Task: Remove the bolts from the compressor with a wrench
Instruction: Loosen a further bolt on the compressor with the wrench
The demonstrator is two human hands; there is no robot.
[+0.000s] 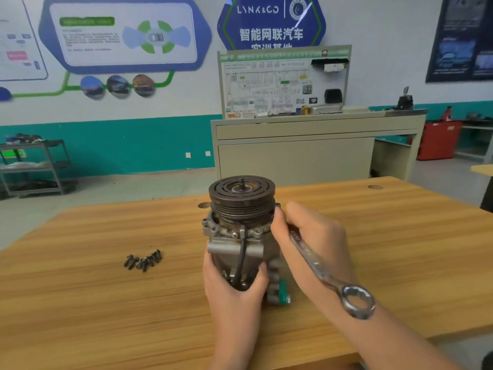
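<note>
Standing pulley-up on the wooden table [400,236], the compressor [240,231] looks heavy and rigid; your left hand [234,284] grips its lower body. Your right hand [312,241] holds the wrench [328,273] at the flange on the compressor's right, hiding that bolt. Loose bolts [144,259] lie to its left.

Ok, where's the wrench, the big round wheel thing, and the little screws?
wrench [312,256]: head view, middle of its shaft.
pulley [241,189]: head view, its grooved top face.
bolts [144,259]: head view, middle of the loose pile.
</note>
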